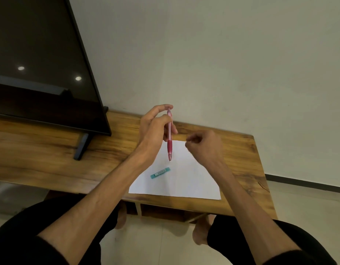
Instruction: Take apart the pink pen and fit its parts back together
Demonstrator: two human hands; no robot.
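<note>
The left hand (153, 131) is gripping a pink translucent pen (169, 134) upright, its darker rubber sleeve and metal tip hanging below the grip, above white paper (184, 178) on the worktop (50, 153). Just beside it, the right hand (205, 146) is curling closed, holding nothing visible.

Glossy plastic pen (169, 138), grained wooden table (50, 150)

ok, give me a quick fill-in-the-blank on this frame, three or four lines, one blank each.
1. The left hand grips a pink mechanical pencil with its tip pointing ____.
2. The small teal rectangular lead case lies on the white ____ sheet.
3. The right hand is raised, fingers curled, to the ____ of the pencil.
4. The sheet rests on a ____ table.

Missing words: down; paper; right; wooden
</note>
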